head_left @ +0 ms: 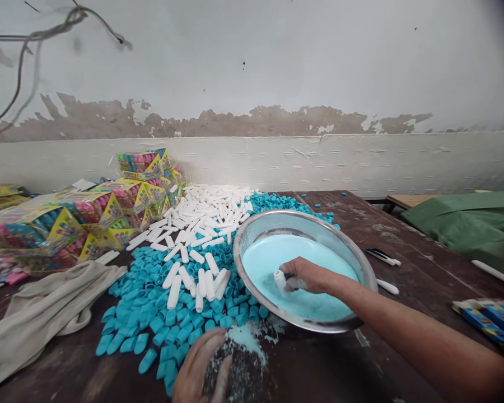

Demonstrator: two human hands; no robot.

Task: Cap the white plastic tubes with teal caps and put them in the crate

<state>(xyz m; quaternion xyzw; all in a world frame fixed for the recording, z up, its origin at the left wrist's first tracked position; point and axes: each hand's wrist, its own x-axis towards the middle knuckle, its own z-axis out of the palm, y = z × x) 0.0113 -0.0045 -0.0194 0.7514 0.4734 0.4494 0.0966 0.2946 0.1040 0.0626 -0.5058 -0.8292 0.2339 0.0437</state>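
Over the steel basin [367, 263] of pale blue powder [302, 257], my right hand [304, 274] grips a short white plastic tube [280, 278]. The tube's round end shows, and its lower part is close to or in the powder. My left hand [204, 364] rests low at the table's near edge, fingers and thumb apart, with nothing seen between them. Beside it lies some spilled powder [247, 342]. Teal plastic caps [151, 296] spread in a heap left of the basin, with white tubes [210, 207] piled on and behind them.
Stacked boxes of coloured items [92, 210] stand at the left, behind a crumpled cloth [59, 296]. Right of the basin lie a pen-like item [382, 256] and a white stick-like piece [387, 286]. Blue packets [493, 322] and a green cover [457, 224] are farther right.
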